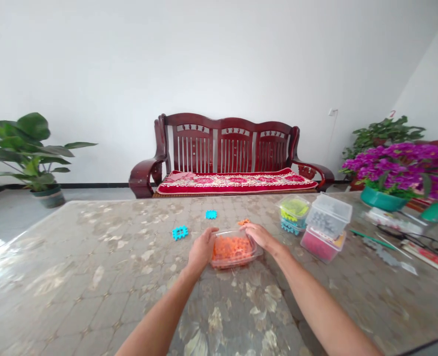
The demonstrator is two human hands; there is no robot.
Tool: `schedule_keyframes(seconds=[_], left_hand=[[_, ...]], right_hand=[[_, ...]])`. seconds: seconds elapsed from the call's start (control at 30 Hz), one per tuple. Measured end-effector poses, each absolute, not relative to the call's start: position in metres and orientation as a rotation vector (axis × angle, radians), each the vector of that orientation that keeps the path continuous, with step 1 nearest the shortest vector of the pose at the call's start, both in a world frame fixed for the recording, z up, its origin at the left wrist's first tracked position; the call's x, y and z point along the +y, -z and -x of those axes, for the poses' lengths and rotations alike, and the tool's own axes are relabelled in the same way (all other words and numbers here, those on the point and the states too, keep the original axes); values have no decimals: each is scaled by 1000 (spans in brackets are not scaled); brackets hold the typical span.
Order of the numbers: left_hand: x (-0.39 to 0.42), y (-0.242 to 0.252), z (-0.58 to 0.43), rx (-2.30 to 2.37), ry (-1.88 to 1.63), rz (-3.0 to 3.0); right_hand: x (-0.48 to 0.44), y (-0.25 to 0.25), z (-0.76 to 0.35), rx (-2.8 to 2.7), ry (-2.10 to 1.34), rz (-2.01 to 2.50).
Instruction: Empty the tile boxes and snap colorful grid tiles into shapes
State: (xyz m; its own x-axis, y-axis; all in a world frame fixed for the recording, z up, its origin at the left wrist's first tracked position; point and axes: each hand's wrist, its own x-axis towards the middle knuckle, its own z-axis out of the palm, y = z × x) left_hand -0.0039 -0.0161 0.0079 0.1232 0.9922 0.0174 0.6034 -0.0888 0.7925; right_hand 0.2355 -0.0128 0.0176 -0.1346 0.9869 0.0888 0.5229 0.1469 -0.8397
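The left hand and right hand hold a clear plastic box between them, with orange toy pieces inside. Two blue toy pieces lie past the left hand.

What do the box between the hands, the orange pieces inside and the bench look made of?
Box: likely plastic, clear and glossy; orange shows through, and its edges catch light.
Orange pieces: probably plastic, evenly bright; seen through the box, their finish is unclear.
Bench: apparently wood, dark red, varnished-looking, with bright highlights.
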Motion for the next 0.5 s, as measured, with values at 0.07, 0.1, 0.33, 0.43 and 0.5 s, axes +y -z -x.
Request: schedule_keyframes(seconds=[0.07, 0.1, 0.33, 0.43, 0.5], left_hand=[[-18, -10, 3, 1563, -769, -1778], [-18, -10, 2, 1567, -762, -1783], [-14, -10, 2, 1560, -692, -1842], [-12, -11, 2, 1552, -659, -1890], [-12, -13, 2, 1556, -641, -1925]], right_hand=[[-17, -14, -234, -1755, -834, 1465], [-20, -11, -234, -1745, -803, 1473], [-39, 9, -234, -1758, -665, 1432], [-39, 12, -234, -1760, -613, 1437], [-40, 13, -233, -1763, -575, 1454]])
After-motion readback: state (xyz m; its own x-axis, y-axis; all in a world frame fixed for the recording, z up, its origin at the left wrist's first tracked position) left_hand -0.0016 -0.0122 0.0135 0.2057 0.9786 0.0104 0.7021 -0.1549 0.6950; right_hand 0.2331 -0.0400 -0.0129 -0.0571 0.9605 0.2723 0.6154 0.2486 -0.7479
